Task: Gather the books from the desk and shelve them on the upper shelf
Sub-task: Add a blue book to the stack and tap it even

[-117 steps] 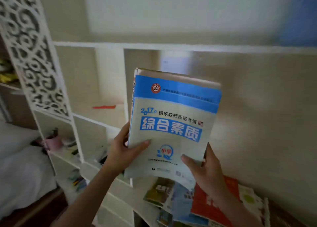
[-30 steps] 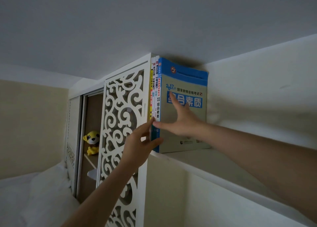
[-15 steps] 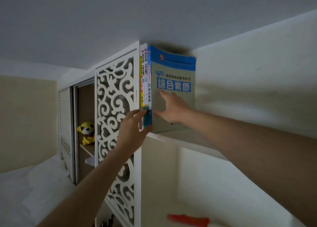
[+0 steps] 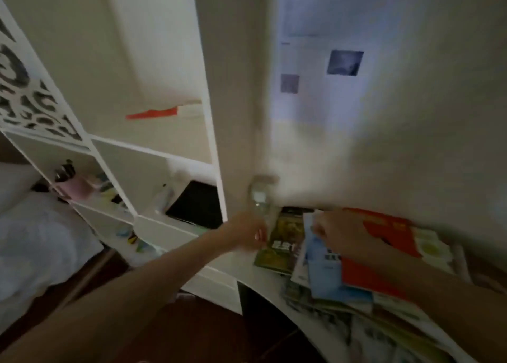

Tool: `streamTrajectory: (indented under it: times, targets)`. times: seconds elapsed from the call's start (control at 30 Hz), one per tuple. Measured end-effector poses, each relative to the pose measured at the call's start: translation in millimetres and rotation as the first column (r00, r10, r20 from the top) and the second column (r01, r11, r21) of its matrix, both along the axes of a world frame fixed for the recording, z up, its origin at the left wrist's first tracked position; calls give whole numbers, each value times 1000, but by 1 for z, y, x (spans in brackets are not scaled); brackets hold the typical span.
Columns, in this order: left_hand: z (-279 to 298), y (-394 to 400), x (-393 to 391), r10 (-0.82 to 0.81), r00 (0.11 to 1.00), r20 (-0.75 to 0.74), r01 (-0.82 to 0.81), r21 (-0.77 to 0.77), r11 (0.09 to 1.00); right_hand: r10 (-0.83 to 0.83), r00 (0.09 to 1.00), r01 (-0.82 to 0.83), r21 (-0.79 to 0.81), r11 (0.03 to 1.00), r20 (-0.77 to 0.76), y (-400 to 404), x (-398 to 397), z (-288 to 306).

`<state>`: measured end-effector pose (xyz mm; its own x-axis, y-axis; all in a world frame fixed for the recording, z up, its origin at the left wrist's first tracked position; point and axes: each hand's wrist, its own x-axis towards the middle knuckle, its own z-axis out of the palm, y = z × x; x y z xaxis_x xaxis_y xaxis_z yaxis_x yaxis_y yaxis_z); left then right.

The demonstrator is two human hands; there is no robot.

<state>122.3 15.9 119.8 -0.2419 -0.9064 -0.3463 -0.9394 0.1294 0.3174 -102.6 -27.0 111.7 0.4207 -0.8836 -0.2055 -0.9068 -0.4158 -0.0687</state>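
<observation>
Two hands reach toward a loose pile of books point(image 4: 329, 277) on the white surface point(image 4: 247, 269). Left hand point(image 4: 247, 232) hovers beside the pile's left edge, its grip blurred, so I cannot tell. Right hand point(image 4: 341, 236) rests on the pile's red book point(image 4: 384, 255), fingers apparently curling. Judged step: gathering. Next, a firm hold and lift toward the shelf above.
</observation>
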Motion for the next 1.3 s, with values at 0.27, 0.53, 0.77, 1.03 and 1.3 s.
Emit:
streamTrajectory:
  times: [0.27, 0.53, 0.77, 1.03, 1.3]
  targets:
    - [-120, -45, -110, 308, 909, -281, -224, 292, 930, -434, 899, 421, 153, 894, 63, 54, -140, -108]
    - [-207, -101, -150, 515, 767, -383, -387, 364, 847, -782, 536, 743, 263, 616, 319, 26, -170, -138]
    - [-180, -96, -156, 432, 679, -593, -361, 242, 901, -905, 355, 771, 473, 426, 237, -2, -163, -133]
    - [-90, -88, -131, 271, 803, -530, -459, -262, 849, -910, -34, 601, 736, 311, 412, 22, -183, -117]
    - [-52, -71, -185, 113, 670, -734, -368, -196, 909, -817, -504, 156, 960, 234, 281, 36, -199, -115]
